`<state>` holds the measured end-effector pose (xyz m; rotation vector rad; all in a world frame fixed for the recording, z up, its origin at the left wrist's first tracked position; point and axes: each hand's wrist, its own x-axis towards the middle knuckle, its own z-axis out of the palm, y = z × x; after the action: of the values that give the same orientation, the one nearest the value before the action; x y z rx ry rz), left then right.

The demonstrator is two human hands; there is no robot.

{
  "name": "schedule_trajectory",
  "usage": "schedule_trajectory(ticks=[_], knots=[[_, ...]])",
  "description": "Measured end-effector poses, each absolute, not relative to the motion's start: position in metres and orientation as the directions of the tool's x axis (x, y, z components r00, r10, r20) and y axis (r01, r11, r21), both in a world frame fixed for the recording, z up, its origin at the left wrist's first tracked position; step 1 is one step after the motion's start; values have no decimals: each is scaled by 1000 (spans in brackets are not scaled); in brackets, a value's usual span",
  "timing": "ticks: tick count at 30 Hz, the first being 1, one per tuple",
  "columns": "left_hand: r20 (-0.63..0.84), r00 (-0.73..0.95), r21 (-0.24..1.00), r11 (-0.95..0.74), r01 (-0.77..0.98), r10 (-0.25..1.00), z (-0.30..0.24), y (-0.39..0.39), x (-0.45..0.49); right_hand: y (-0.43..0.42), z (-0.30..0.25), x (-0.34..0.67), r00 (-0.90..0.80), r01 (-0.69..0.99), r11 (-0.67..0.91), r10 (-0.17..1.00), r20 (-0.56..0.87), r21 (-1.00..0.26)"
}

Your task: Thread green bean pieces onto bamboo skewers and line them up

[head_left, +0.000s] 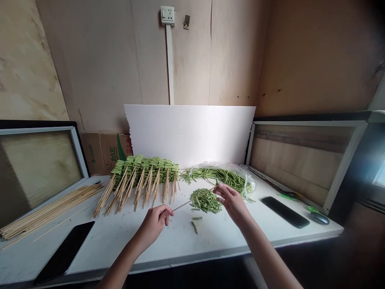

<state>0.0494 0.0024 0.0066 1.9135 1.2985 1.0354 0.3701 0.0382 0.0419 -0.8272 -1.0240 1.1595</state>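
My left hand (158,220) is closed around the lower end of a thin wooden skewer (183,206), which slants up to the right. At its far end, my right hand (230,198) pinches a short piece of green bean (217,182) between thumb and fingers. Beneath the skewer lies a heap of cut green bean pieces (206,200). Two loose pieces (195,227) rest on the white table (168,249) in front of the heap. To the left, skewered beans (144,166) are stacked in layers, their bare sticks pointing toward me.
Bare skewers (54,206) lie in a bundle at the left, near a black tablet-like slab (66,253). Behind the heap, long beans (219,176) spill from a clear plastic bag (251,182). At right are a black phone (285,211) and a computer mouse (319,218). A white board (192,134) stands behind.
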Motion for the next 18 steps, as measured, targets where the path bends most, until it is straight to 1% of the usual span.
schedule_trajectory(ticks=[3, 6, 14, 18], knots=[[268, 211, 812, -339, 476, 940, 4, 2, 51, 39, 40, 366, 25, -477, 142, 989, 148, -867], [270, 203, 810, -336, 481, 941, 2, 3, 51, 39, 39, 364, -11, -534, 114, 990, 142, -838], [285, 187, 805, -341, 485, 940, 3, 3, 51, 35, 43, 364, 8, -552, 126, 989, 146, -824], [288, 186, 804, -342, 486, 940, 4, 4, 51, 36, 43, 364, 25, -485, 156, 986, 164, -861]])
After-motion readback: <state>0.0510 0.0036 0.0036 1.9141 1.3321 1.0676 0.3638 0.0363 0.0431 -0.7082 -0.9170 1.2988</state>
